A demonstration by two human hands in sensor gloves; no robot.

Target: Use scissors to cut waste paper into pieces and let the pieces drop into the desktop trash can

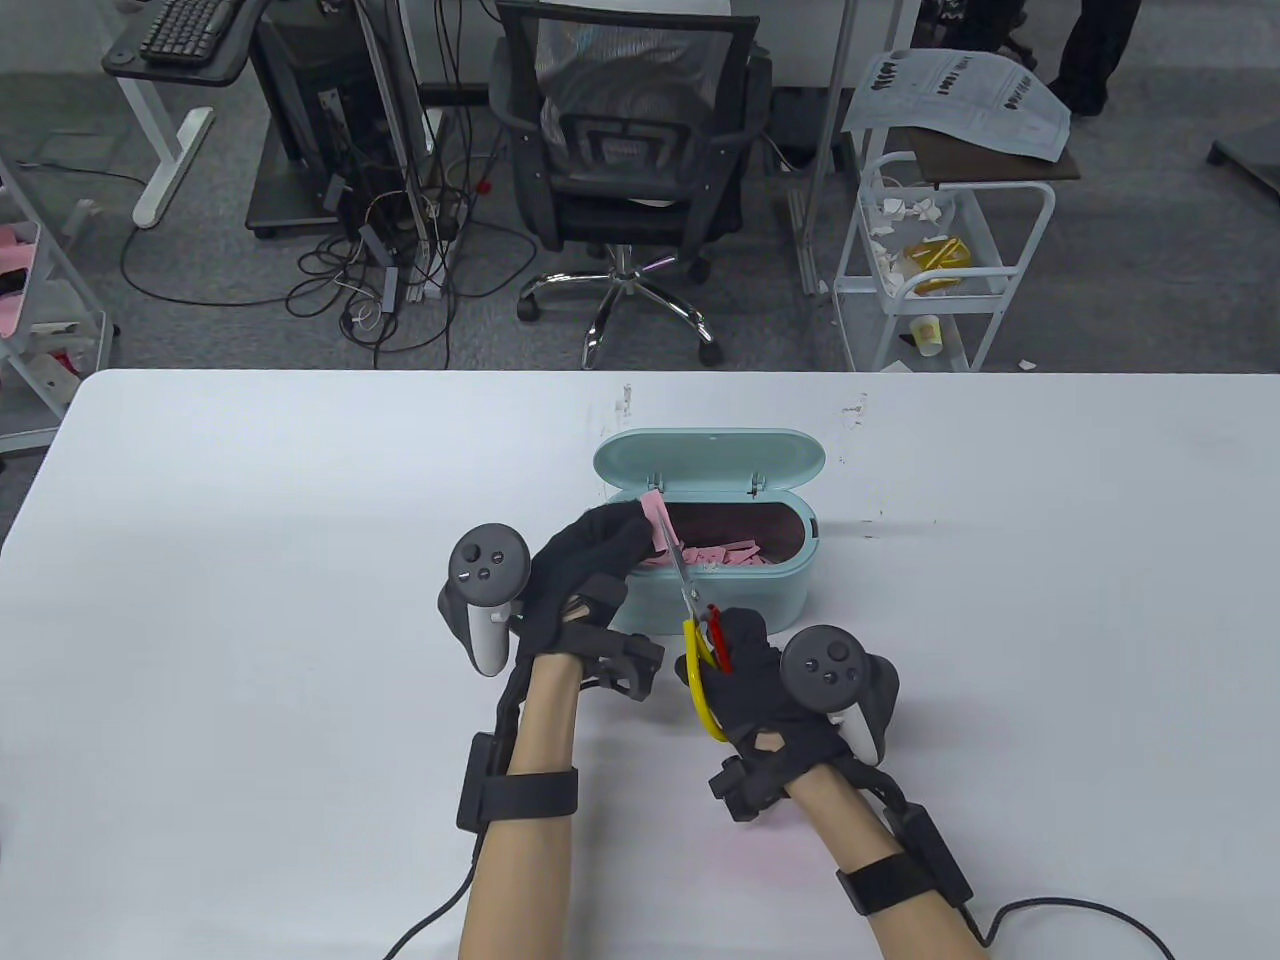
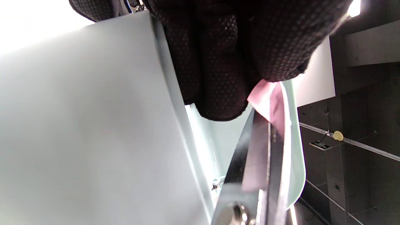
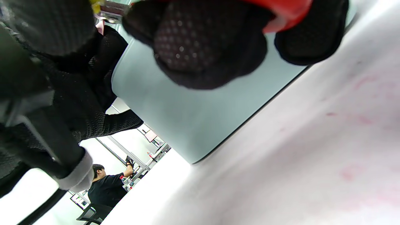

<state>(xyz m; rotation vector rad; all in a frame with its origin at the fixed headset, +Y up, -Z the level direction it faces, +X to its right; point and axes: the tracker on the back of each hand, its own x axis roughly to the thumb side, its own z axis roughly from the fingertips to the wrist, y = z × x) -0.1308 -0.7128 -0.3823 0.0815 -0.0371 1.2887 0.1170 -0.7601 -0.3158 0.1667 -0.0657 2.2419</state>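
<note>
Over the open trash can [image 1: 700,590] on the bench [image 1: 200,600], the left hand [image 1: 585,585] pinched the pink paper [image 1: 657,520] upright, while the right hand [image 1: 765,680], fingers curled through the handles, held the scissors [image 1: 690,590] with blades running lengthwise up against its edge.

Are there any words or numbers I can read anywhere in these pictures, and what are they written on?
None can be read.
The printed sheet on the cart behind the table: dark print, too small and blurred to read.
The paper cup on the cart's lower shelf: a mark, too small to read.
The trash can, scissors and pink paper: no lettering shows.
</note>
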